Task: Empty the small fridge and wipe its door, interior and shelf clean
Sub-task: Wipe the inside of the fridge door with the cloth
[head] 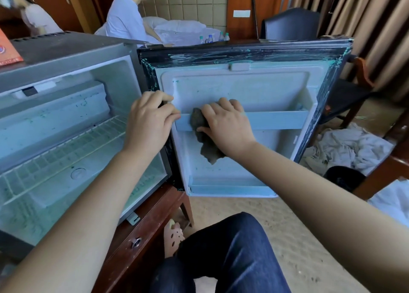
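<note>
The small grey fridge [66,56] stands open on a wooden cabinet, its white interior holding a wire shelf [66,151]. Its door [254,89] swings out to the right, inner side facing me, with a dark seal smeared with teal marks. My right hand [225,124] presses a dark grey cloth [205,142] against the door's rail bar [276,120], fingers curled over the cloth. My left hand [150,120] grips the door's hinge-side edge at the bar's left end.
A wooden cabinet [137,233] with a keyhole carries the fridge. White linen [345,149] is piled on the carpet to the right, near a dark chair [345,98]. Two people are by a bed behind; several water bottles [212,38] stand there. My knee [232,248] is below.
</note>
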Demonstrator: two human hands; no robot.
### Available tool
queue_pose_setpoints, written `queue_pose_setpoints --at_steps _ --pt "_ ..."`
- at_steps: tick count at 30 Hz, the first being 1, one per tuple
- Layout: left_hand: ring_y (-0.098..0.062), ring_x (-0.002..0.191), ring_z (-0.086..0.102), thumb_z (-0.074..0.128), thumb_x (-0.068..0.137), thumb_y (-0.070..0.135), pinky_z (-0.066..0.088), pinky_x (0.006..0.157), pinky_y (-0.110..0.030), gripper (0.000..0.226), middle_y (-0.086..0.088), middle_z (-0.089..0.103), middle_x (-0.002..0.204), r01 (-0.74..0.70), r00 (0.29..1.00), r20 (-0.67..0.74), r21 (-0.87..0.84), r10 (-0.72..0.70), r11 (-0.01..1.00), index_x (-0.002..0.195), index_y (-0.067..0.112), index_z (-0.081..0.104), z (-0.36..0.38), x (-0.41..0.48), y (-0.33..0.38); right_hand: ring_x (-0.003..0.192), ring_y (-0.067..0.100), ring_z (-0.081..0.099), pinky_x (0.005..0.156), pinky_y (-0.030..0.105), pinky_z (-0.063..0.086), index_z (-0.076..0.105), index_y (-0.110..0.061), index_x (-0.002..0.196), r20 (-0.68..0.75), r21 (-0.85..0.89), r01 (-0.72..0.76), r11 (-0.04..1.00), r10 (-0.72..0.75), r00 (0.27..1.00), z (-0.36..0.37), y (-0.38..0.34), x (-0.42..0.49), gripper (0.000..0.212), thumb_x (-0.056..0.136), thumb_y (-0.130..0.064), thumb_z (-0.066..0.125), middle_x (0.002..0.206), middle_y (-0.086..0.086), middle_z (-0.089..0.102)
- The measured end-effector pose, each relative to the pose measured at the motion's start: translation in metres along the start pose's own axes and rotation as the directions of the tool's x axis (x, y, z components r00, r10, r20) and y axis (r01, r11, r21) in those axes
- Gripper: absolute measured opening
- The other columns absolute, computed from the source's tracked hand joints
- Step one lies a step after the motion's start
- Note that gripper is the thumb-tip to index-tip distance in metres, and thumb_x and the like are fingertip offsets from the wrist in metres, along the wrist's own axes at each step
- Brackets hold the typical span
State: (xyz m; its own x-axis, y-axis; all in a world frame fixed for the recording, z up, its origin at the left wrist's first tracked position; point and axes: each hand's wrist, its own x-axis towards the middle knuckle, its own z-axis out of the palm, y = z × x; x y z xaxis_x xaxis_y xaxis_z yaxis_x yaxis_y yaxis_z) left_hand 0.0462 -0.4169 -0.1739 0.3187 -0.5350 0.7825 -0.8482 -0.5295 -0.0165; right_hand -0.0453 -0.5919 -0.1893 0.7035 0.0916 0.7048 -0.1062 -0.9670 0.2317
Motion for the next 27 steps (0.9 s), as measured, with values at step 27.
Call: queue_pose_setpoints --at_steps 27 --pt "-0.031 0.064 0.056 0.044 0.091 0.010 0.037 0.066 -0.034 0.023 -0.010 0.059 0.066 0.092 0.993 -0.052 -0.250 -0.108 0.964 0.078 0.002 0.061 0.039 0.007 0.079 0.087 0.030 0.047 0.091 0.037 0.036 0.046 0.001 0.126 -0.054 -0.174 -0.046 0.984 0.037 0.998 0.005 0.021 -0.036 0.083 0.053 -0.019 0.080 0.097 0.010 0.055"
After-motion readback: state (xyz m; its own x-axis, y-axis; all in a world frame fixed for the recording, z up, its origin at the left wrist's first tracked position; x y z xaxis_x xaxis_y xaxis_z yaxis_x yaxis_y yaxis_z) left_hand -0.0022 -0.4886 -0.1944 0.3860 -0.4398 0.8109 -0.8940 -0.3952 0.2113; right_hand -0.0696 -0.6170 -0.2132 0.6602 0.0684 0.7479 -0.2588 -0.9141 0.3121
